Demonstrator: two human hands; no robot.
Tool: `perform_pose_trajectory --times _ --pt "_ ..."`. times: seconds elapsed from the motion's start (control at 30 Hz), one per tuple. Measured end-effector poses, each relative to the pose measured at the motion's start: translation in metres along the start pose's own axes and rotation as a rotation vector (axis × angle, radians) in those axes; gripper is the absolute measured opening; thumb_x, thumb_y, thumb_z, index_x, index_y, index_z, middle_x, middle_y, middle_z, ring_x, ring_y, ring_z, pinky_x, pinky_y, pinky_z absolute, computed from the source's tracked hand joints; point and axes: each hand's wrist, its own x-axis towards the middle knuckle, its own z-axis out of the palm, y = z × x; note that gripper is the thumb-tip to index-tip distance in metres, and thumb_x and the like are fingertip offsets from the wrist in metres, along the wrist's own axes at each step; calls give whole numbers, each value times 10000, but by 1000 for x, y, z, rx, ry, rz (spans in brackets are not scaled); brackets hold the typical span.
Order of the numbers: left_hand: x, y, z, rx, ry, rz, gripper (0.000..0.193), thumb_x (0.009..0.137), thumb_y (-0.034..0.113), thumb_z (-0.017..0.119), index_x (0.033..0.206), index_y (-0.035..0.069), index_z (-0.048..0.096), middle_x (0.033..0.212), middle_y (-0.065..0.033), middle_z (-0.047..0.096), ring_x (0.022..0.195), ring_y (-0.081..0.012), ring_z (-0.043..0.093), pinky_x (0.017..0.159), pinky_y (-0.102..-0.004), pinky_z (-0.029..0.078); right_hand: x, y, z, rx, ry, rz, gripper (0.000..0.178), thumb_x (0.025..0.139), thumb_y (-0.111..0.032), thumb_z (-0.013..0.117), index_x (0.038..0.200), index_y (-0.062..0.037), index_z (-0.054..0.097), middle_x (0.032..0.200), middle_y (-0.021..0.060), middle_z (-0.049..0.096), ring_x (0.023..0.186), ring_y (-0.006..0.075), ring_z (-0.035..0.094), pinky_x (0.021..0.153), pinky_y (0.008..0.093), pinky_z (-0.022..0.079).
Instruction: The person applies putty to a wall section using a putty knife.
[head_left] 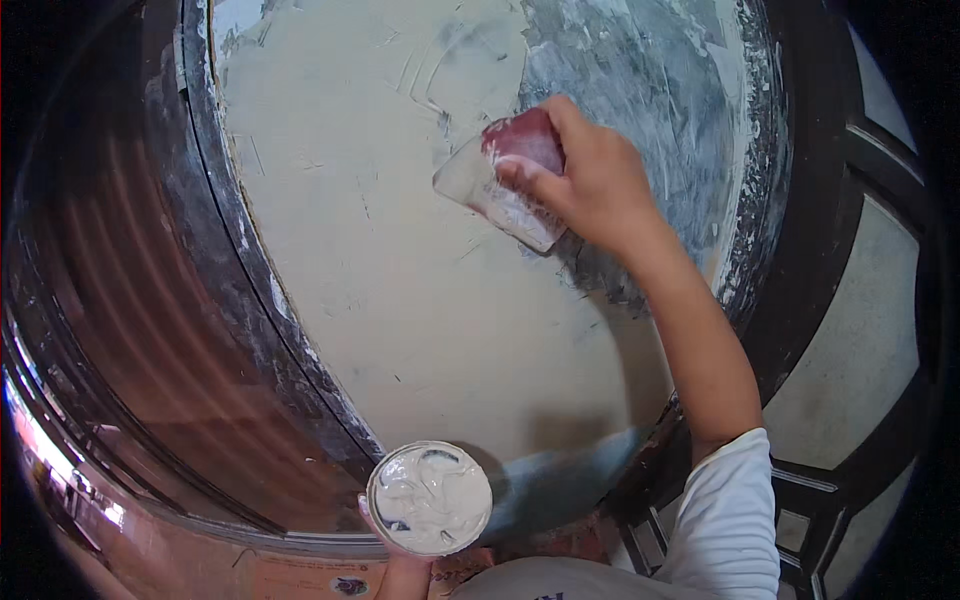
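My right hand [606,185] grips a wide putty spreader [466,176] with a dark red grip and a pale, putty-smeared blade. The blade lies against an upright-looking panel [350,260], at the border between its smooth cream coat and a streaky grey-blue area [640,110] to the right. At the bottom centre my left hand [400,562] holds a round tub [372,500] from below and the side. Cream putty [440,505] with a stirred, uneven surface fills the tub, with a few dark spots at its edge. Most of the left hand's fingers are hidden beneath the tub.
A dark, paint-flecked frame [215,190] borders the panel on the left, with reddish-brown glossy panelling [170,300] beyond. On the right stands a dark frame [815,180] with pale panes [870,320]. A printed brown carton [310,577] sits at lower left.
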Motion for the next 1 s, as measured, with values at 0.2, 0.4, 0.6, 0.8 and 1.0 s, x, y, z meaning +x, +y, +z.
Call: perform_pose_trajectory --times 0.2,0.4,0.6,0.8,1.0 --pt "-1 0 4 -16 7 -6 938 818 801 427 1481 139 404 1518 -152 393 1355 -400 410 1099 -612 358 6 -5 -3 37 79 -38 473 846 -474 702 1024 -63 552 781 177 679 755 399 662 654 479 511" --pt "-3 2 6 -8 -53 6 907 840 793 412 1475 146 413 1519 -125 401 1355 -390 408 1118 -595 337 11 -5 -9 -2 140 106 477 856 -486 689 1036 -70 539 774 172 674 774 390 663 672 481 510" --pt "-4 3 5 108 8 9 969 803 821 418 1487 135 392 1522 -147 389 1362 -393 403 1104 -591 360 16 3 -8 52 205 115 479 858 -472 694 1039 -51 552 827 186 685 787 400 666 690 480 519" --pt "-5 1 5 67 -44 -12 907 837 804 402 1476 161 410 1516 -120 404 1341 -384 424 1099 -595 363 26 5 -6 6 139 118 489 835 -441 727 1040 -28 566 848 207 688 802 404 672 682 463 522" --pt "-4 3 -4 52 -21 -47 999 800 831 410 1512 133 350 1543 -153 359 1376 -403 385 1111 -605 340 12 -15 4 47 -141 -144 446 839 -443 718 1037 -69 580 871 190 696 830 398 670 706 479 519"
